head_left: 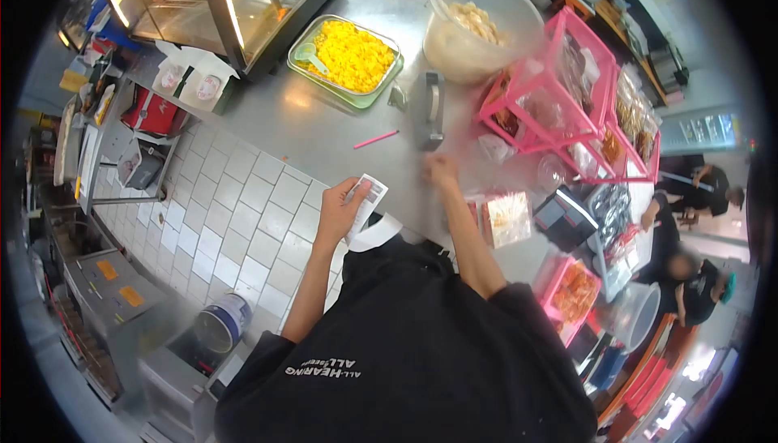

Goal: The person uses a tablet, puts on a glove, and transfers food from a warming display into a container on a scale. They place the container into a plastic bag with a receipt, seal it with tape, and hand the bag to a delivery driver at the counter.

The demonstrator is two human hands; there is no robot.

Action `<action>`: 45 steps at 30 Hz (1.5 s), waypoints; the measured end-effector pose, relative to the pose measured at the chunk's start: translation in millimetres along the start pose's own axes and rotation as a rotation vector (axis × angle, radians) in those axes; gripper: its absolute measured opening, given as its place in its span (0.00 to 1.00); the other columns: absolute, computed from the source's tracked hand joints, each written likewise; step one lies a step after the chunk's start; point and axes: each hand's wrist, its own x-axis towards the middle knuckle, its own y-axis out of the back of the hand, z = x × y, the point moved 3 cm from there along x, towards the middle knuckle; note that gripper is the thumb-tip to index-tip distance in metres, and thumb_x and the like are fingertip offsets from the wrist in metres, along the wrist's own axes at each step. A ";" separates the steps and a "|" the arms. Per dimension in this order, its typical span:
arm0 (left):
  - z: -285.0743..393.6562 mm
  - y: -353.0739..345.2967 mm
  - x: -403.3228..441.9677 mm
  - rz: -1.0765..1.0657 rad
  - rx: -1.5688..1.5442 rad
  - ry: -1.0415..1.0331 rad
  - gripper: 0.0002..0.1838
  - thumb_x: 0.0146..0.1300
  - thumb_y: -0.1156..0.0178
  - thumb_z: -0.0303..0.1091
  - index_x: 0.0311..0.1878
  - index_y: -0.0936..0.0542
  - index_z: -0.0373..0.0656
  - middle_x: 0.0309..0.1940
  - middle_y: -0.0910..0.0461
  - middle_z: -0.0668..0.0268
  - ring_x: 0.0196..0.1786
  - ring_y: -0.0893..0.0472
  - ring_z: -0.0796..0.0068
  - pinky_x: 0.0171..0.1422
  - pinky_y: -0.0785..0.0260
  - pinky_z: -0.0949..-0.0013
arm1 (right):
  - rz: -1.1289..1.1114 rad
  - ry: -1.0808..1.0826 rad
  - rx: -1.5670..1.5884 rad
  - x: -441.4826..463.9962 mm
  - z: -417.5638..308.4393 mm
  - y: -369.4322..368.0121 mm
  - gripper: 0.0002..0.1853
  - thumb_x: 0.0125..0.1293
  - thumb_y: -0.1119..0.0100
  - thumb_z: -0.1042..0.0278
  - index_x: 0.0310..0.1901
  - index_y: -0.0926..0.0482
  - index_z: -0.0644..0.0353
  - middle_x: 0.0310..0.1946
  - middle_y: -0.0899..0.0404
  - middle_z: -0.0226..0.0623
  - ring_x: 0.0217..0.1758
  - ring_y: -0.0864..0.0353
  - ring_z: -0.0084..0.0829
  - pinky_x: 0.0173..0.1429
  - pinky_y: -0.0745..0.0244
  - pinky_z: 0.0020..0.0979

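Note:
In my left hand (342, 206) is a printed paper slip (367, 202), pinched under the thumb; a white strip of paper (379, 234) curls down below it. My right hand (442, 171) hovers over the metal counter (316, 139), its fingers curled and slightly blurred, so anything in them is hidden. Just beyond it lies a grey device with a pale handle (433, 111). A thin pink stick, perhaps a pen (377, 140), rests on the counter between and ahead of the two hands.
Ahead stands a metal tray of yellow food (353, 55) with a scoop (309, 55). A large translucent tub (454, 46) and pink baskets (535, 119) of bagged goods crowd the right. A glass display case (194, 9) is at the far left. Co-workers (689, 281) are at right.

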 end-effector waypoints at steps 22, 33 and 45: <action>-18.6 -14.7 4.1 -0.318 -0.074 0.197 0.14 0.67 0.38 0.39 0.42 0.16 0.36 0.25 0.20 0.68 0.29 0.26 0.83 0.36 0.32 0.73 | 0.103 0.364 -0.396 16.0 -82.2 26.5 0.20 0.60 0.29 0.54 0.47 0.19 0.59 0.46 0.19 0.37 0.36 0.20 0.34 0.40 0.21 0.35; -28.8 -11.2 -5.7 -0.271 -0.199 0.223 0.13 0.69 0.39 0.39 0.42 0.16 0.37 0.25 0.20 0.71 0.29 0.27 0.86 0.34 0.35 0.75 | 0.095 0.287 0.553 5.0 -3.3 11.0 0.11 0.67 0.37 0.63 0.35 0.25 0.62 0.38 0.26 0.37 0.38 0.23 0.29 0.42 0.16 0.33; 12.5 -57.2 -3.2 -0.292 -0.365 0.250 0.12 0.70 0.39 0.37 0.44 0.17 0.37 0.28 0.19 0.74 0.28 0.27 0.90 0.32 0.36 0.79 | -0.308 0.448 0.317 -131.7 -75.7 28.2 0.25 0.68 0.36 0.57 0.59 0.32 0.62 0.49 0.19 0.48 0.48 0.18 0.28 0.53 0.25 0.30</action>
